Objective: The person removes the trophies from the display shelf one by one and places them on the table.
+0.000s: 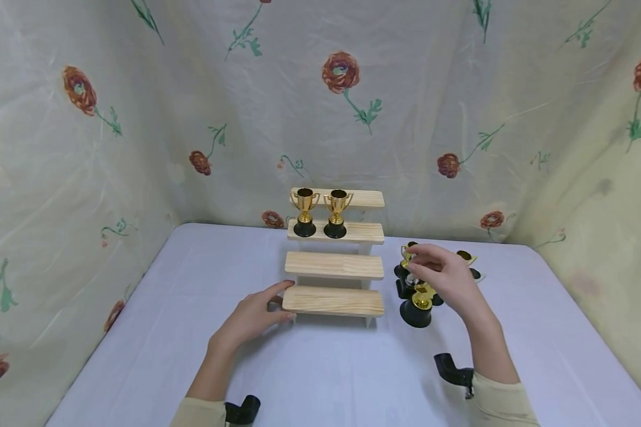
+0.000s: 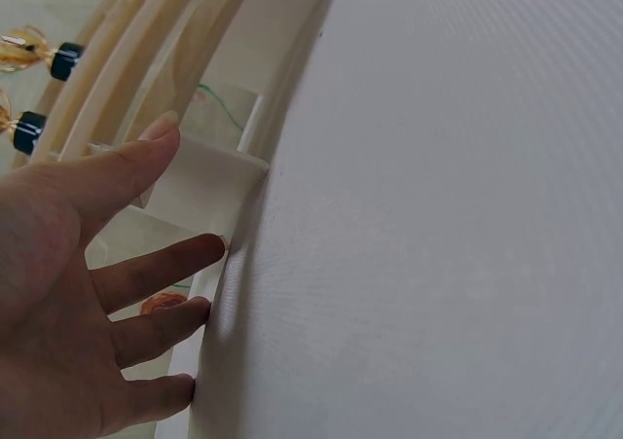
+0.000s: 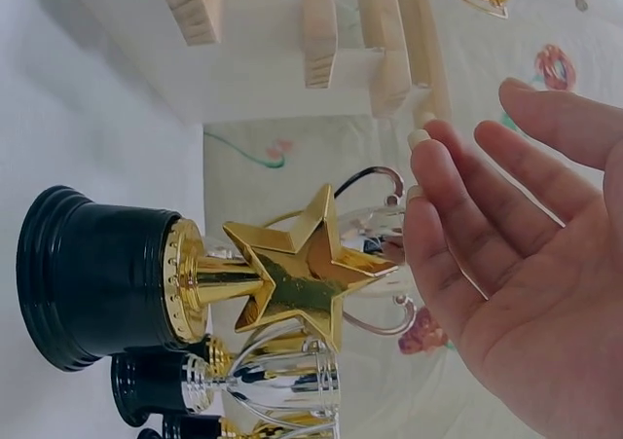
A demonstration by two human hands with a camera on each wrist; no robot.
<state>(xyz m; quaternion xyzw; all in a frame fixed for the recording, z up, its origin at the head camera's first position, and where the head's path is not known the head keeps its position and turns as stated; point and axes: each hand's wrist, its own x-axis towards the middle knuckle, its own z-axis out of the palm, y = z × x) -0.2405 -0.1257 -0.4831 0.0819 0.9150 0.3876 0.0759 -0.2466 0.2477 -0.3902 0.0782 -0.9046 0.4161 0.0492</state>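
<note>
A stepped stand [image 1: 333,301] with several pale wooden shelves stands in mid-table. My left hand [image 1: 253,317] is at the left end of its lowest shelf, fingers extended; in the left wrist view the thumb appears against the wood. Two gold cup trophies [image 1: 305,201] with black bases stand side by side on the second shelf from the top. To the stand's right, my right hand [image 1: 446,276] hovers over a group of trophies, its fingers loosely bent and holding nothing. Nearest it is a gold star trophy [image 3: 292,274] on a black base. A silver cup trophy [image 3: 282,376] stands behind the star.
More trophies are partly hidden under my right hand, including a gold-topped one [image 1: 465,255] beyond it. A white cloth [image 1: 320,373] covers the table. Flower-printed curtains [image 1: 406,89] close in the back and sides.
</note>
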